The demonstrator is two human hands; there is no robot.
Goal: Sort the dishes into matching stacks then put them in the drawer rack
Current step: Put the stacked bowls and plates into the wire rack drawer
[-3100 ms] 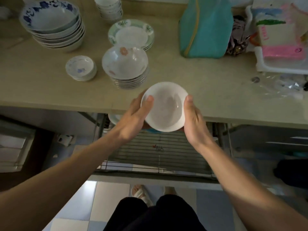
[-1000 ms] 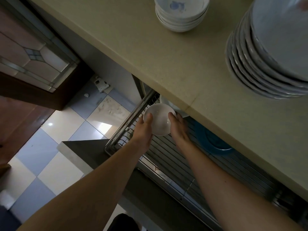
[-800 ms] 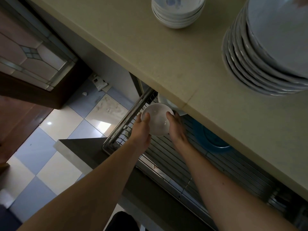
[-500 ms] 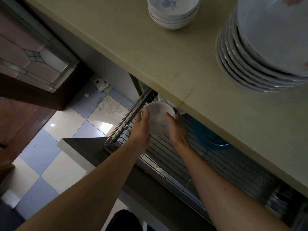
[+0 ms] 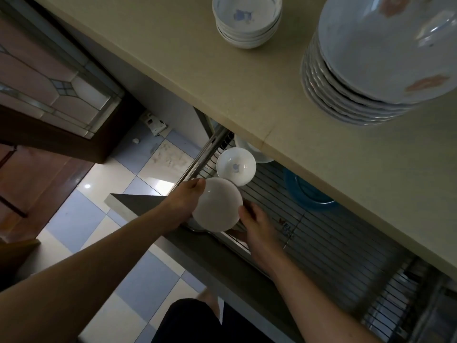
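Bowl (image 5: 217,205), plain white, held over the front left corner of the rack (image 5: 329,241), between both hands. Left hand (image 5: 184,203) grips its left rim, thumb on the upper edge. Right hand (image 5: 257,227) meets the lower right rim with fingertips; how firmly it grips is hard to tell. Second bowl (image 5: 236,166), blue mark inside, sits in the rack just behind, seemingly touching. Blue dish (image 5: 306,191) lies further right under the counter (image 5: 247,95). Bowl stacks above: small stack (image 5: 247,21), large stack (image 5: 378,63).
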